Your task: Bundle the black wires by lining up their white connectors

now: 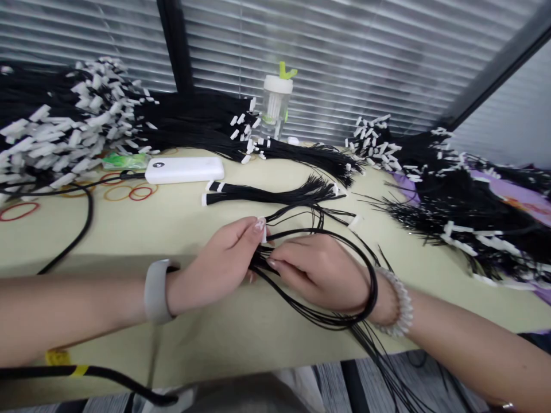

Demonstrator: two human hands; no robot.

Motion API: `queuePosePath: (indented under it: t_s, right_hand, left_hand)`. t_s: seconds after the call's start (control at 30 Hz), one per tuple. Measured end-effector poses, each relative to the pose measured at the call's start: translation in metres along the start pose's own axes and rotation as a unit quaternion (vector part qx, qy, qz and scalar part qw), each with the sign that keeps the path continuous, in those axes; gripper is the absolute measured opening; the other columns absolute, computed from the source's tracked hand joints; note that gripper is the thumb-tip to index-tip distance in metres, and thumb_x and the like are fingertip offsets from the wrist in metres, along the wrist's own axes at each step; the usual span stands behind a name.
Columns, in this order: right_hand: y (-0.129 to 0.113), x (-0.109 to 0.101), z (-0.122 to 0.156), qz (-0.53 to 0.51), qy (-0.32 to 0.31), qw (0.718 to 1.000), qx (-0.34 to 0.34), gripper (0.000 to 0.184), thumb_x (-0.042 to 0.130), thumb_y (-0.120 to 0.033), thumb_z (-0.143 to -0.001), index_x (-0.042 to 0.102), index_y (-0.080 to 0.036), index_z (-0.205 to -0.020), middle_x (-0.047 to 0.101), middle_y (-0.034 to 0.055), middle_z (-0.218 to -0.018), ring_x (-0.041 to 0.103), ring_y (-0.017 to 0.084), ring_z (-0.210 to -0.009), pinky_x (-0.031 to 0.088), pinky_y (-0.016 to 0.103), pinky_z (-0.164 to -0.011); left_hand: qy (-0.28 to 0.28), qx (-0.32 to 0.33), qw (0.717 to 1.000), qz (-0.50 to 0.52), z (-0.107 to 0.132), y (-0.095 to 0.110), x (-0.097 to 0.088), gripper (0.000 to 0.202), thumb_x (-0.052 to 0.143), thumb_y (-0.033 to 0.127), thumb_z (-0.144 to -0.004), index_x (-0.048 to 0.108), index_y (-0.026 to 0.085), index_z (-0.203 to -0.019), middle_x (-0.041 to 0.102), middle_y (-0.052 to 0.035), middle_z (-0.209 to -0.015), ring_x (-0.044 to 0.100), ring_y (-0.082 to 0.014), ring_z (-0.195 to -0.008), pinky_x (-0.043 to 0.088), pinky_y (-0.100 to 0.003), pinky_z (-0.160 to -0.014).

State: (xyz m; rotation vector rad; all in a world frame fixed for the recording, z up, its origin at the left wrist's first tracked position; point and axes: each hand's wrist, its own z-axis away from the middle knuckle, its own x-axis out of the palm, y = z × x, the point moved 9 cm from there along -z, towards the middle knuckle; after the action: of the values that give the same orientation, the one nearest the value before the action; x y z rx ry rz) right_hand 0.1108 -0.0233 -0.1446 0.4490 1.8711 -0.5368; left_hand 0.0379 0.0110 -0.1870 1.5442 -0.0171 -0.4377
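My left hand (pixel 217 261) and my right hand (pixel 321 269) meet over the middle of the pale table (pixel 181 229). Both pinch a bundle of thin black cords (pixel 340 318). The cords loop round my right wrist and trail off the front edge. A small white tag (pixel 262 225) shows at my left fingertips. A grey band sits on my left wrist, a white bead bracelet (pixel 398 307) on my right. Just behind the hands lies a tied bundle of black cords with white tags (pixel 275 195).
Big heaps of black cords with white tags lie at the left (pixel 64 132), back middle (pixel 206 123) and right (pixel 456 201). A white power bank (pixel 185 170), coloured rubber bands (pixel 129 192), a clear bottle (pixel 275 106) and a black cable (pixel 84 223) are also on the table.
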Motion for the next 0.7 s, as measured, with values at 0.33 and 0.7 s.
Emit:
queuePosePath:
  t_s: [0.33, 0.7]
  right_hand:
    - [-0.005, -0.004, 0.002, 0.120, 0.039, 0.992, -0.026, 0.017, 0.042, -0.019, -0.077, 0.054, -0.014, -0.067, 0.049, 0.0010, -0.060, 0.039, 0.009, -0.056, 0.029, 0.023, -0.053]
    - [0.066, -0.065, 0.015, 0.109, 0.152, 0.976, 0.115, 0.016, 0.049, -0.018, -0.075, 0.057, -0.016, -0.061, 0.048, -0.0014, -0.049, 0.038, 0.005, -0.045, 0.028, 0.019, -0.045]
  left_hand:
    - [-0.009, 0.009, 1.000, -0.001, -0.002, -0.001, 0.000, 0.035, 0.031, 0.049, -0.083, 0.047, 0.019, -0.073, 0.043, 0.0043, -0.056, 0.044, -0.0070, -0.042, 0.039, -0.016, -0.039]
    - [0.002, -0.030, 0.999, 0.040, -0.005, -0.003, -0.002, 0.028, 0.035, 0.037, -0.084, 0.042, 0.018, -0.064, 0.038, 0.0066, -0.051, 0.044, -0.0055, -0.039, 0.036, -0.014, -0.038]
